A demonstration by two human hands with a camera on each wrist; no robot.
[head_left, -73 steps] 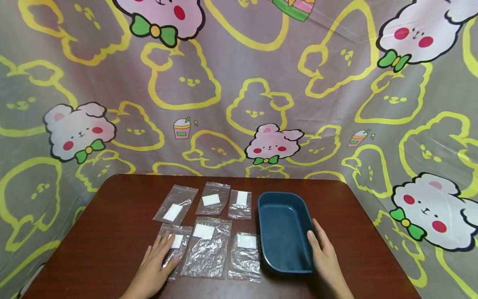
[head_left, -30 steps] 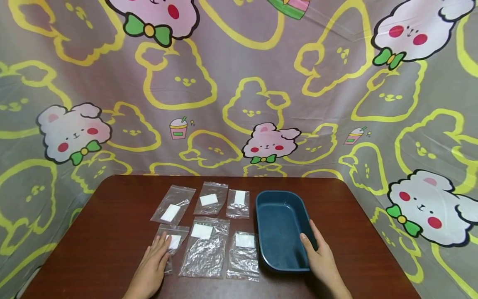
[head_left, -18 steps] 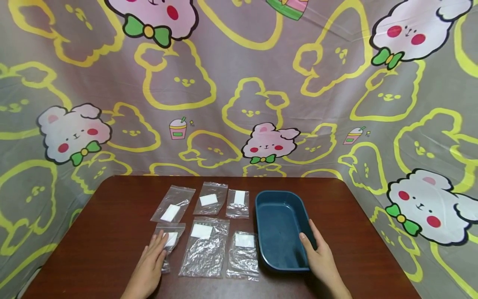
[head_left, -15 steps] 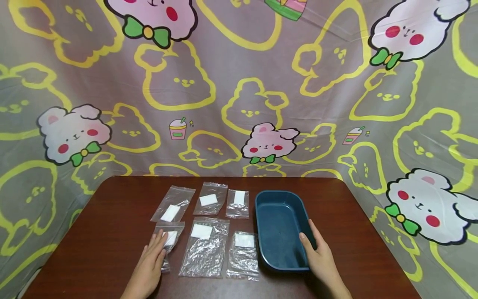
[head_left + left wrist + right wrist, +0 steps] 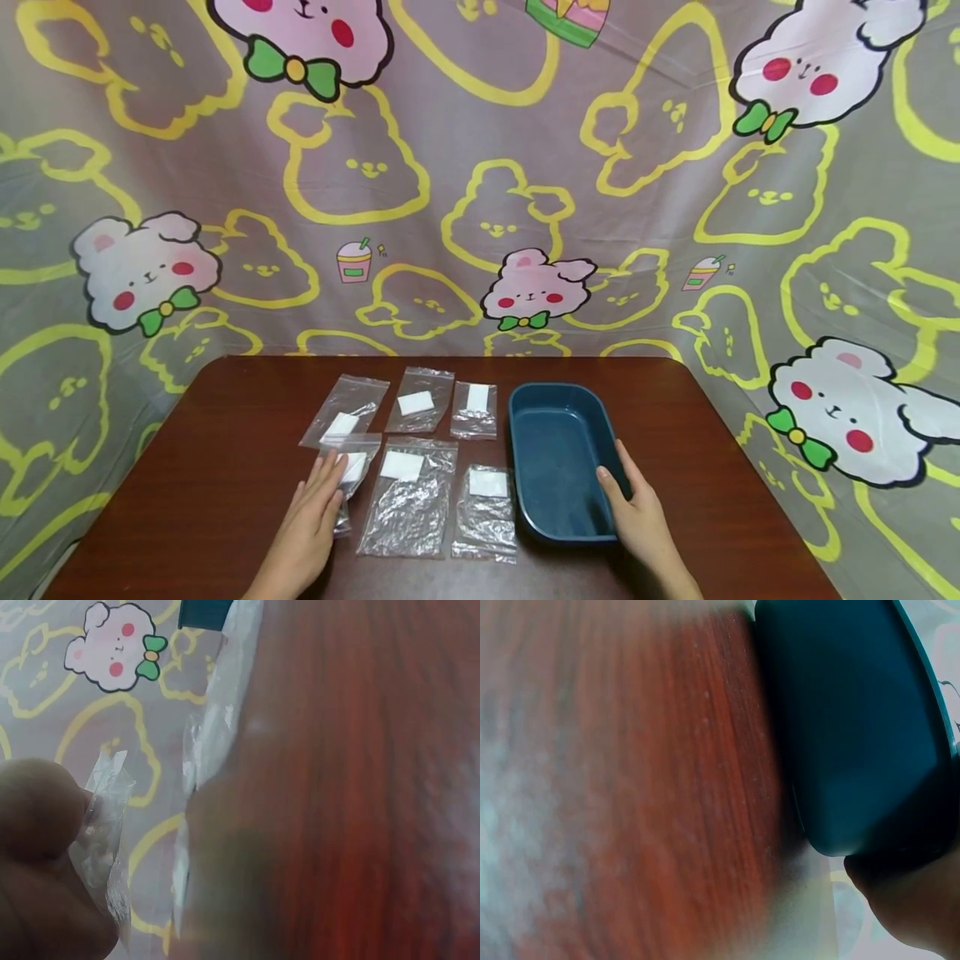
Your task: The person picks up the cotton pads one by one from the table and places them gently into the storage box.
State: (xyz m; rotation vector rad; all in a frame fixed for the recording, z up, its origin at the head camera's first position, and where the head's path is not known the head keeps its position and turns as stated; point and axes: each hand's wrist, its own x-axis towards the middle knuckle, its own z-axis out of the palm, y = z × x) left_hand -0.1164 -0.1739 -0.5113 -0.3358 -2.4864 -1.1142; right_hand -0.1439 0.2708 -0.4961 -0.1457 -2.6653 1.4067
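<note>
1. Left hand (image 5: 303, 518), fingers aimed toward one o'clock, pinches a clear bag (image 5: 363, 463) at its two o'clock.
2. Right hand (image 5: 642, 518), angled to eleven, grips the blue tray (image 5: 561, 467) at four o'clock, thumb inside.

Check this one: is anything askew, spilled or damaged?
One thing: the clear bag at the left hand looks bunched up, and in the head view its top edge overlaps the bag behind it, while the other bags lie flatter. No spill or damage shows.
</note>
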